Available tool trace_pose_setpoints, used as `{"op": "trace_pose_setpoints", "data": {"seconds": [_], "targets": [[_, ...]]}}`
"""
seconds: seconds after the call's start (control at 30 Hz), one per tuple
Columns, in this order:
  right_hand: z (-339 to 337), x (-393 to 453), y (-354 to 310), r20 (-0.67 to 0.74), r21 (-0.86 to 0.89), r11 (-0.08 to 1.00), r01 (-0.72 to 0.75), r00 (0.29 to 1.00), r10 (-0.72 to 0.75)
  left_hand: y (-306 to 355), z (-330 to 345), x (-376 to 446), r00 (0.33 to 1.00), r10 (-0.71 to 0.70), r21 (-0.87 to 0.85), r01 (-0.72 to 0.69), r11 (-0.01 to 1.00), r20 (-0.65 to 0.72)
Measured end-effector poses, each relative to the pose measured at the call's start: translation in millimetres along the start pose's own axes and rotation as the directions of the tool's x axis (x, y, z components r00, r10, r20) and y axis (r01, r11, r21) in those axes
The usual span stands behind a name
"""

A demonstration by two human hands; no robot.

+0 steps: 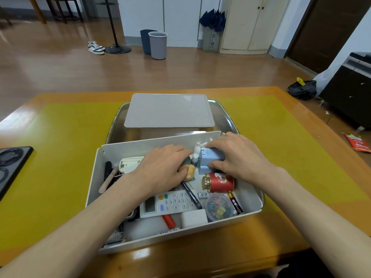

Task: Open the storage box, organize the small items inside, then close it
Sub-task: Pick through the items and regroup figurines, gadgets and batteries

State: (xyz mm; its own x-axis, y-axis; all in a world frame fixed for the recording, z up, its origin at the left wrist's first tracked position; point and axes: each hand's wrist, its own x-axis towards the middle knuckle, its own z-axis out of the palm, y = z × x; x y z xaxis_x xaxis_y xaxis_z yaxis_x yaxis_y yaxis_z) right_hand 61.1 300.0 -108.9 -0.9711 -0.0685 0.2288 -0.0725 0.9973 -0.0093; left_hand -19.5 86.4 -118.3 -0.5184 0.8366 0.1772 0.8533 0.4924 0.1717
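Note:
The white storage box (94, 177) stands open on the table, full of small items. Its grey lid (168, 110) lies flat behind it on a metal tray (224, 111). Inside the box, my left hand (160, 169) grips a small tan figurine (188, 172) near the middle. My right hand (239, 155) holds a pale blue plug adapter (210, 157) by the far wall, beside a white rabbit figure (199, 147). Below them lie a red tin (219, 182), a white remote control (172, 203), a black pen (190, 193) and a round tub of clips (218, 206).
A white block (193, 217), a red marker (168, 220), batteries (234, 203) and a wooden stick (107, 181) also lie in the box. A black device (12, 165) sits at the table's left edge. A yellow mat (60, 157) covers the wooden table.

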Motion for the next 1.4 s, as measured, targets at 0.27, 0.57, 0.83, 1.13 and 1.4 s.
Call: {"op": "trace_pose_setpoints", "data": {"seconds": [0.27,0.57,0.83,1.13,1.4], "targets": [[-20.1,-9.4,22.2,-0.151,0.208,0.972,-0.108,0.978,0.141,5.4,-0.5,9.9,0.998,-0.006,-0.076,0.001,0.997,-0.066],[-30.1,-16.2,43.0,-0.159,0.257,0.929,-0.264,0.937,0.311,32.5,17.1,62.2,0.993,0.117,0.181,-0.114,0.977,-0.005],[-28.2,-28.9,47.6,-0.108,0.275,0.925,-0.261,0.948,0.300,46.7,27.6,65.8,0.999,-0.044,0.104,0.046,0.994,-0.026],[-34.6,-42.3,43.2,-0.124,0.251,0.941,-0.228,0.956,0.265,47.2,6.6,59.6,0.992,-0.128,-0.025,0.128,0.991,-0.004],[-39.0,-36.5,-5.5,-0.037,0.359,0.933,0.006,0.999,0.008,10.5,-51.8,-6.5,0.980,-0.196,-0.007,0.196,0.981,0.035]]}}
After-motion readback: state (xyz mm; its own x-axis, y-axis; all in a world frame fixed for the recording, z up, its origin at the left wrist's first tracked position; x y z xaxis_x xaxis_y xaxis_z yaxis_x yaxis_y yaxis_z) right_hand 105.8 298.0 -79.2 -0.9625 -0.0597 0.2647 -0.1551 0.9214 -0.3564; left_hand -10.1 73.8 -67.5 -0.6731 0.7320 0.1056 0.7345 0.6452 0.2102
